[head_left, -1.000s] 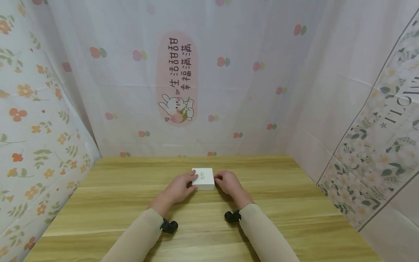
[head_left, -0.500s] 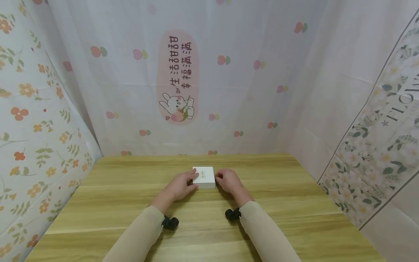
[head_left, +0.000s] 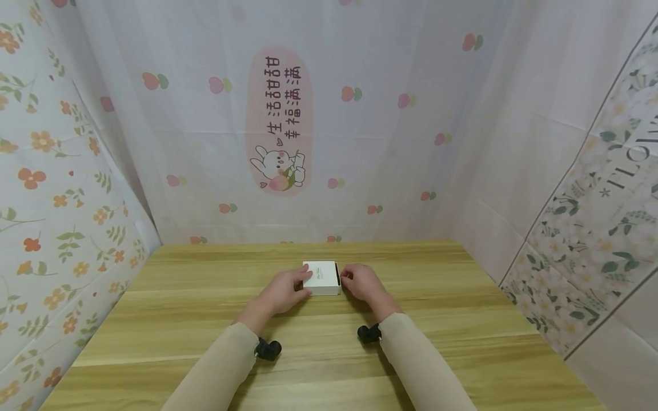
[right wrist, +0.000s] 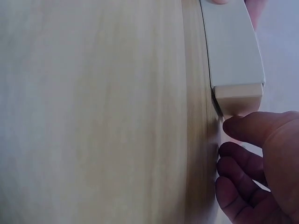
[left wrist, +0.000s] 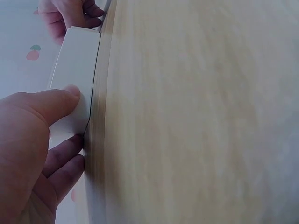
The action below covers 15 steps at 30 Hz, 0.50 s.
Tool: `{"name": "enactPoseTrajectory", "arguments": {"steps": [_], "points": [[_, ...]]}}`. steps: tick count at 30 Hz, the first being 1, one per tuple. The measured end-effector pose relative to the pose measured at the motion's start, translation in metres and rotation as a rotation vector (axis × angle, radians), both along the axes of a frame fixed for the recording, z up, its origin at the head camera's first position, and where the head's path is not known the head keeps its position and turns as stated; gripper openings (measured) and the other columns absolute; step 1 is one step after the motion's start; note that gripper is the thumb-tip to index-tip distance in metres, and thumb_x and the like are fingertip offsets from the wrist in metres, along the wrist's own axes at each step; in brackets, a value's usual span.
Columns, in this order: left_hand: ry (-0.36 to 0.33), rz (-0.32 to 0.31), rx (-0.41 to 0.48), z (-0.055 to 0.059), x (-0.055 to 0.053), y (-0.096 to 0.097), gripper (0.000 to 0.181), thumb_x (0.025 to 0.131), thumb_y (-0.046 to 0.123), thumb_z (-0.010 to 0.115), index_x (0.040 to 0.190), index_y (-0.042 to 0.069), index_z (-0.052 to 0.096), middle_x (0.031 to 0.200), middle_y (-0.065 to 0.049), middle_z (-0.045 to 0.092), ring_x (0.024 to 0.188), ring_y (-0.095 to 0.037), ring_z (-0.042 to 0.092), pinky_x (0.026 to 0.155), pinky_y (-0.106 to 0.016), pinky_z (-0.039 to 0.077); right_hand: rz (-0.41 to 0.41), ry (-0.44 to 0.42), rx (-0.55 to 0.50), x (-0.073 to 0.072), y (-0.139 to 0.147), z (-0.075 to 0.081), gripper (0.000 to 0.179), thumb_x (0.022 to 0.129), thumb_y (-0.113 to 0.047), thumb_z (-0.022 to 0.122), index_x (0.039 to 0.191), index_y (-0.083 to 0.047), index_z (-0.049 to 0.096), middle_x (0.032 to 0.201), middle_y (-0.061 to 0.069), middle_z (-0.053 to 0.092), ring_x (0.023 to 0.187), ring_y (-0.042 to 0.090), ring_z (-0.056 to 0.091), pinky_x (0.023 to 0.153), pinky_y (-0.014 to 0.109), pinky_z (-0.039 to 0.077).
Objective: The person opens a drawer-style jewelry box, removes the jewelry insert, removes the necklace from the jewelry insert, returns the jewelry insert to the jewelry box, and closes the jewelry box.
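Note:
A small white drawer-style box (head_left: 321,277) with thin printed lettering on top lies on the wooden table. Its inner tray (right wrist: 239,93) sticks out a little from the right end of the sleeve, baring a narrow dark gap in the head view. My left hand (head_left: 281,292) grips the box's left part, thumb (left wrist: 65,100) against the front side and fingers over the top and left end. At the tray's outer end, my right hand (head_left: 362,282) pinches with thumb and curled index finger; its other fingers (right wrist: 238,179) curl loosely below. The exact spot pinched is hidden behind the thumb.
The wooden tabletop (head_left: 319,365) stretches around the box. Behind it hangs a pale curtain (head_left: 360,142) with fruit prints, and flowered cloths flank the left and right. Each wrist carries a small black camera (head_left: 268,349).
The right hand has shifted slightly to the right, and the inner tray has slid partway out of the sleeve with it. The left hand keeps its hold on the box.

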<state>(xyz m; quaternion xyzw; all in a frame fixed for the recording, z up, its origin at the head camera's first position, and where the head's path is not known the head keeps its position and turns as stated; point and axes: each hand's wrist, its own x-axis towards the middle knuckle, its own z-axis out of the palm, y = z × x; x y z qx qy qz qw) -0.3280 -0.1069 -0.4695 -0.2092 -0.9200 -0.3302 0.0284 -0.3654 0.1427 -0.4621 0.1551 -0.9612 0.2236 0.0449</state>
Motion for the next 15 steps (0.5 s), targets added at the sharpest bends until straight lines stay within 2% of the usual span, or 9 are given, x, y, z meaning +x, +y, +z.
{"name": "enactPoseTrajectory", "arguments": {"steps": [7, 15], "points": [[-0.014, 0.002, -0.010, -0.0004, -0.0015, -0.0004, 0.056, 0.105, 0.018, 0.077, 0.156, 0.004, 0.060, 0.170, -0.014, 0.049, 0.157, -0.038, 0.049, 0.126, -0.052, 0.045, -0.001, -0.009, 0.007, -0.0023, 0.0005, -0.0001, 0.013, 0.106, -0.011, 0.069, 0.100, -0.013, 0.081, 0.094, 0.005, 0.074, 0.087, 0.020, 0.065, 0.086, 0.041, 0.058], [-0.016, -0.001, -0.010, 0.0001, -0.0002, -0.0007, 0.056, 0.105, 0.018, 0.076, 0.156, 0.004, 0.060, 0.170, -0.013, 0.048, 0.157, -0.038, 0.049, 0.127, -0.052, 0.044, -0.014, -0.009, 0.052, -0.0030, 0.0010, -0.0007, 0.011, 0.107, -0.014, 0.070, 0.100, -0.014, 0.079, 0.097, 0.005, 0.074, 0.088, 0.020, 0.065, 0.086, 0.041, 0.058]]}}
